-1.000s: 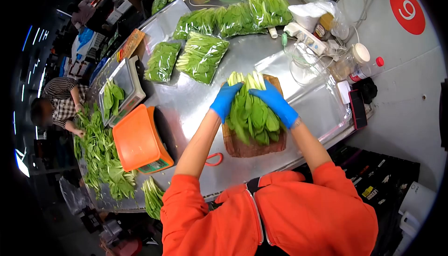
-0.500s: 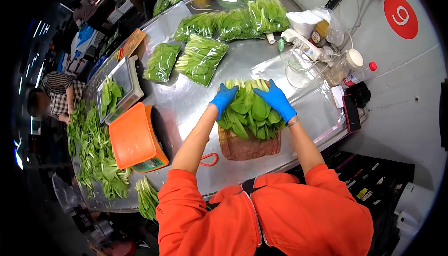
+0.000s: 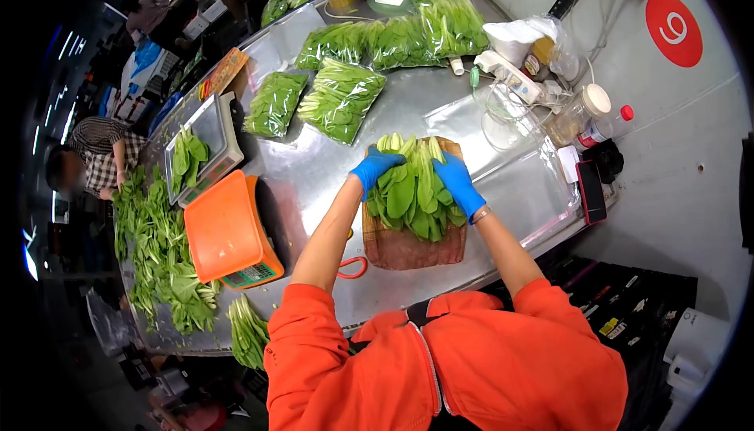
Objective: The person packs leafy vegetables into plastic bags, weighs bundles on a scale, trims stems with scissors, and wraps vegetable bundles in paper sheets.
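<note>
Packing bench seen from a head-worn camera. The leafy bunch (image 3: 412,199) lies on a brown slab (image 3: 412,252) at the middle of the metal table (image 3: 314,172), its pale stems toward the far side and its broad leaves toward the near. The left hand (image 3: 381,170), gloved in blue, curls around the left side of the bunch; the right hand (image 3: 458,185), likewise gloved, curls around the right side, so that both clasp the leaves between them. The fingers underneath are hidden, and how firmly they press cannot be told. The step in hand appears to be gathering and evening the bunch. The next move would call for balanced pressure from both sides, enough to keep the outer leaves together without bruising them.

Left of the slab stand an orange scale (image 3: 225,227) and, farther off, a second scale (image 3: 228,152) bearing a few leaves (image 3: 187,157); loose greens (image 3: 161,262) are heaped along the left edge. Beyond the slab, toward the far left, lies a filled bag (image 3: 342,105); a red handle (image 3: 353,267) rests just left of the slab.
</note>
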Demonstrator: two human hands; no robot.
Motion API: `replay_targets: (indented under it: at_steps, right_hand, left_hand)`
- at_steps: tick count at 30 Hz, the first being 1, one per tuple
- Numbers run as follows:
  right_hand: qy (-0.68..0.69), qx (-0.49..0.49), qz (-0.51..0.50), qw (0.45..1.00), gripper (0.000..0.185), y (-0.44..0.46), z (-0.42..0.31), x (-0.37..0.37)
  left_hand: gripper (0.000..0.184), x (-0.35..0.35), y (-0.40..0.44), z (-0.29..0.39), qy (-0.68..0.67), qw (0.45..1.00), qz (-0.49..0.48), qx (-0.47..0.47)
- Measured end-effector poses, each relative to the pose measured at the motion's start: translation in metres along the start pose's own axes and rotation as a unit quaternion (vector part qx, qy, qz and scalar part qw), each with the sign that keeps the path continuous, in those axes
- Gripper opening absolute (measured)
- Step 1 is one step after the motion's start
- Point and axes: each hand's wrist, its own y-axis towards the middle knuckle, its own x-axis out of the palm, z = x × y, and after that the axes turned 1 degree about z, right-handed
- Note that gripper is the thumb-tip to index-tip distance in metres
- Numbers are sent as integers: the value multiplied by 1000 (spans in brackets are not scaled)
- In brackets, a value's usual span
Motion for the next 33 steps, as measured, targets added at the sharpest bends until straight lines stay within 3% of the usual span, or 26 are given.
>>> replay_targets:
  at_steps: [1,2,3,4,5,7,8,9,11,13,15,16,19,21,22,23,25,27,28,29,31,33]
  right_hand:
    - [0,1,-3,1000,42,-6,-7,-1]
    - [-36,-12,69,997,45,-12,-13,-2]
    - [-71,-26,144,987,49,-16,-23,-6]
    - [-70,-26,145,987,49,-19,-31,-10]
    - [-49,-20,116,992,53,-21,-38,-14]
    - [-27,-10,85,996,58,-24,-41,-14]
    - [-53,-43,79,995,59,-23,-42,-14]
    - [-78,-76,73,991,61,-21,-42,-13]
    - [-79,-64,73,992,60,-19,-40,-12]
    - [-82,-49,74,993,60,-17,-31,-12]
    - [72,25,30,997,58,-8,-20,-19]
    - [105,53,12,993,57,-6,-15,-23]
    - [117,37,20,992,55,-4,-12,-21]
    - [66,39,12,997,53,-10,-27,-23]
    - [15,41,5,999,51,-13,-37,-25]
    - [15,41,5,999,51,-15,-39,-26]
    - [60,77,-14,995,48,-15,-41,-27]
    - [62,79,-20,995,47,-13,-35,-21]
    - [66,82,-26,994,46,-14,-29,-15]
    - [66,84,-28,994,46,-18,-26,-10]
    - [-20,-22,28,999,45,-16,-21,-5]
    - [-75,-16,55,996,45,-17,-16,0]
  left_hand:
    - [91,1,6,-8,12,1000,21,9]
    - [91,4,12,-20,12,1000,21,6]
    - [87,8,23,-31,46,994,83,59]
    - [82,11,24,-33,80,980,145,112]
    - [82,14,24,-34,81,980,145,112]
    - [73,25,10,-28,154,933,197,257]
    - [58,28,4,-24,173,930,194,261]
    - [58,30,0,-22,174,930,194,261]
    - [52,32,-5,-20,315,906,204,196]
    - [44,24,8,-31,303,897,222,232]
    - [33,13,12,-31,28,985,90,143]
    - [23,11,11,-32,-29,984,101,142]
    - [14,2,10,-33,-128,985,64,98]
    - [14,-2,3,-28,-126,985,67,95]
    - [14,-5,-7,-19,-203,978,32,46]
    - [14,-7,-16,-9,-277,961,-4,-3]
    - [15,-7,-27,1,-281,960,-9,-2]
    - [14,2,-30,-3,-228,973,4,35]
    - [16,9,-2,-34,-79,987,70,121]
    - [26,19,5,-41,14,989,100,108]
    - [35,28,26,-52,122,971,155,137]
    - [38,31,23,-53,119,966,172,152]
